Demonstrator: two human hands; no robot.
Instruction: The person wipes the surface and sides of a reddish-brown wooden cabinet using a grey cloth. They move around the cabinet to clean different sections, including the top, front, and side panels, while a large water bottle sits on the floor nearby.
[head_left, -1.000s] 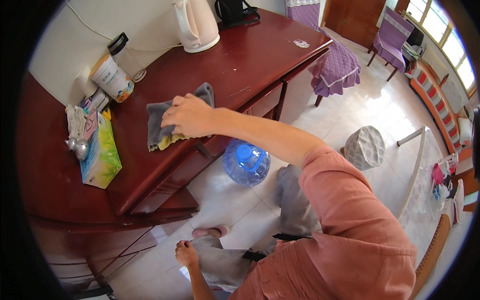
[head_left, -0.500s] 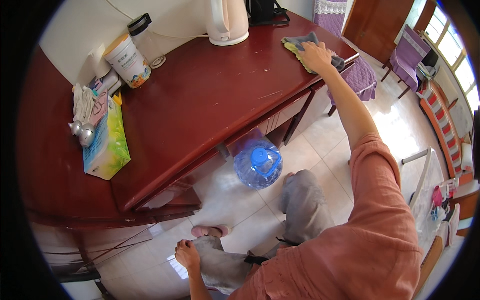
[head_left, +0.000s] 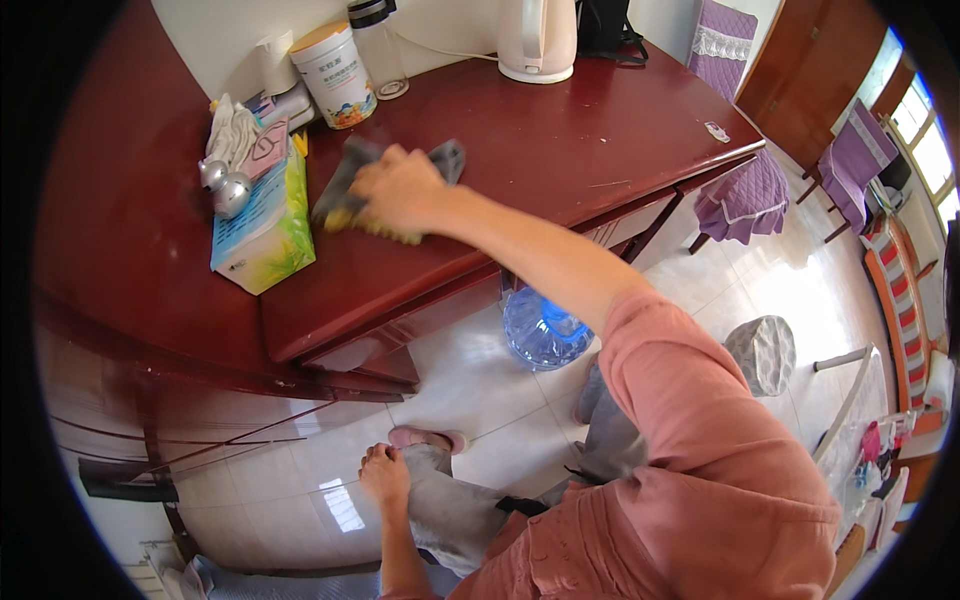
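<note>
My right hand (head_left: 402, 190) presses a grey and yellow-green cleaning cloth (head_left: 345, 180) onto the dark red desk (head_left: 530, 130). The hand and cloth are slightly smeared by motion. Just left of the cloth lies a green and blue tissue pack (head_left: 265, 235), with a silver two-ball object (head_left: 228, 190), white cable or cloth (head_left: 232, 135) and a pink paper (head_left: 268, 150) at its upper side. My left hand (head_left: 385, 475) rests low by my knee with fingers curled; whether it holds anything is hidden.
Along the wall stand a white tub with an orange lid (head_left: 333, 75), a clear bottle (head_left: 380, 50) and a pale kettle (head_left: 536, 40). A blue water jug (head_left: 545, 330) sits on the floor under the desk edge. Purple-covered chairs (head_left: 740, 195) stand to the right.
My right hand has swept the cloth leftward across the desk, from its far right corner to beside the tissue pack. The view has shifted; my left hand stays by my knee.
</note>
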